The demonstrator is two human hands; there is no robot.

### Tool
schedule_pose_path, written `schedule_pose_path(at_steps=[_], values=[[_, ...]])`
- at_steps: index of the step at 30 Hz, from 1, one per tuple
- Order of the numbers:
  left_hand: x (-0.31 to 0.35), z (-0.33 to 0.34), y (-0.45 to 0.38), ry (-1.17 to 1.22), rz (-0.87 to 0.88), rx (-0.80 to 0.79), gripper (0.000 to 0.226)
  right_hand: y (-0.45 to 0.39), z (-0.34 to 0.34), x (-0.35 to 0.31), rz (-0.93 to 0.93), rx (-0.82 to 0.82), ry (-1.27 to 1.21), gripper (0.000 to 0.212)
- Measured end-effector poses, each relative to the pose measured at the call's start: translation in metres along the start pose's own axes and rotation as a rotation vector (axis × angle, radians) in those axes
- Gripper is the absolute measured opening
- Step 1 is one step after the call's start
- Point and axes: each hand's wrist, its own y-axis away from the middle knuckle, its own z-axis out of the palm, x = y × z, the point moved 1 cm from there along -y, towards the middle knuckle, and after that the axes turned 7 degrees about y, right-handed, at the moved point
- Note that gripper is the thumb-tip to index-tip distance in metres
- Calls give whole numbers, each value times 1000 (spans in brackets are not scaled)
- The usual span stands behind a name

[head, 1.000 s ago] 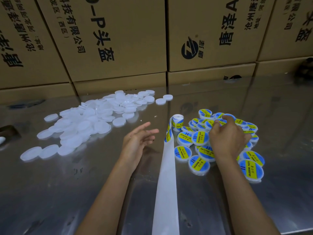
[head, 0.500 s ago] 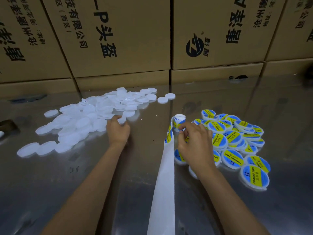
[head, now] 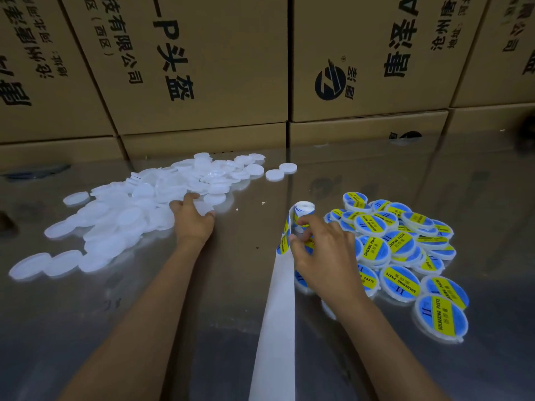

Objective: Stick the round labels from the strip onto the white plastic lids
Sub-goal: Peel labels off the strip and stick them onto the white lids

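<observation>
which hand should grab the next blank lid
Left. The left hand already rests on the blank lids, fingers on one, while the right hand is busy pinching a label on the strip.

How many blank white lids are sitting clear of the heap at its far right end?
2. One blank lid lies just past the heap's far right end. The second lid sits right beside it, farther right. Both are fully visible.
</observation>
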Motion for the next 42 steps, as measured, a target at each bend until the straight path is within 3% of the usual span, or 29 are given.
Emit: schedule_pose_path(at_steps=[4, 9, 11, 18, 25, 30, 42], values=[[-1, -13, 7, 161, -85, -129, 65, 0, 4, 0, 12, -81, -77, 31], [7, -21, 48, 463, -119, -277, 43, 0, 2, -3, 44, -150, -113, 52], [16, -21, 69, 622, -126, -318, 39, 0, 0, -4, 65, -167, -124, 46], [47, -7, 118, 812, -97, -329, 31, 3, -10, -8, 127, -113, -288, 13], [56, 2, 128, 1072, -197, -496, 34, 5, -13, -8, 35, -194, -471, 38], [56, 0, 125, 1196, -286, -615, 38, 3, -15, -10, 46, -192, -615, 36], [55, 0, 124, 1246, -353, -606, 35, 7, -13, -10, -42, -188, -563, 29]])
